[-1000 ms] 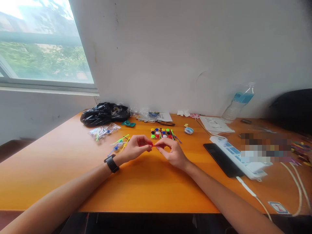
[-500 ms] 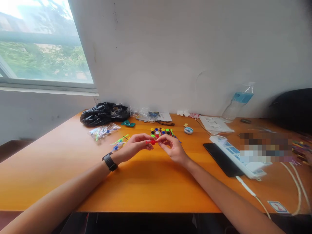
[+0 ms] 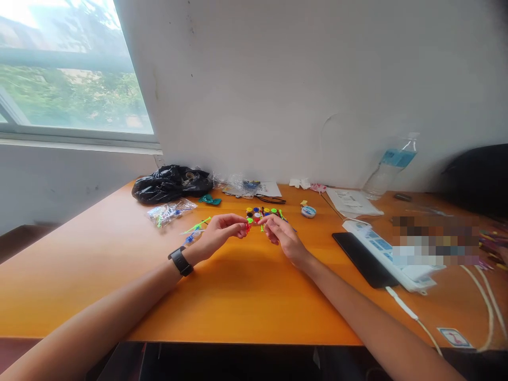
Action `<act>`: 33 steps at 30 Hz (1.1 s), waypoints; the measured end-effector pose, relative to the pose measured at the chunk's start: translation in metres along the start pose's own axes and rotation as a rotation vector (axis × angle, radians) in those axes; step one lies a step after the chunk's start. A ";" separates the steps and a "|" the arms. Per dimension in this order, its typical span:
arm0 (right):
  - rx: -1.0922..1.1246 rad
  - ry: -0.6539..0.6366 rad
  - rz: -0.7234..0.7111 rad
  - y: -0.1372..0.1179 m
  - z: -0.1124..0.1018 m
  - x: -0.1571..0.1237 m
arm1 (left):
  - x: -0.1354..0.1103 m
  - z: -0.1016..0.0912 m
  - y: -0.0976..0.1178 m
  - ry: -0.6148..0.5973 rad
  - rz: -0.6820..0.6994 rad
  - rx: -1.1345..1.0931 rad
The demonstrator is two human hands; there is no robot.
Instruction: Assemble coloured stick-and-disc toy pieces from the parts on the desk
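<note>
My left hand, with a black watch on its wrist, pinches a small red plastic piece at its fingertips. My right hand hovers just right of it with curled fingers over a cluster of small coloured round pieces on the orange table. Whether the right fingers hold anything is hidden. Thin green, yellow and blue sticks lie just left of my left hand.
A black plastic bag and clear packets lie at the back left. Papers, a water bottle, a white power strip, a black phone and cables sit to the right.
Both hands have moved away from me towards the coloured pieces. The red piece, held between both hands before, now sits at the left fingertips, and the right hand has drawn slightly apart.
</note>
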State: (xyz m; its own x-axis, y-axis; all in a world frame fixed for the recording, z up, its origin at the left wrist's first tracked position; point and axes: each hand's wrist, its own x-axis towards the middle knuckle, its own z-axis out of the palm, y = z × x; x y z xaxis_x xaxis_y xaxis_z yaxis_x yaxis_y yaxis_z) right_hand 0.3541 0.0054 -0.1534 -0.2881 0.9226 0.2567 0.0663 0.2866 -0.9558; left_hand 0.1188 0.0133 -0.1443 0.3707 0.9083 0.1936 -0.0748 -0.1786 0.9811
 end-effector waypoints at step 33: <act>-0.025 -0.078 0.118 0.009 0.000 0.002 | 0.012 -0.033 -0.021 0.099 0.106 0.453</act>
State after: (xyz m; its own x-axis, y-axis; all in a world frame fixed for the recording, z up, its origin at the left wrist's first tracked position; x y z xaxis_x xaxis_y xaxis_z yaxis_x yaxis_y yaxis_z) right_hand 0.3539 0.0094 -0.1620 -0.3500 0.9278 0.1296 0.1275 0.1842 -0.9746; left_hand 0.0942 0.0400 -0.1627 0.2916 0.9040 0.3127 0.3118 -0.3989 0.8623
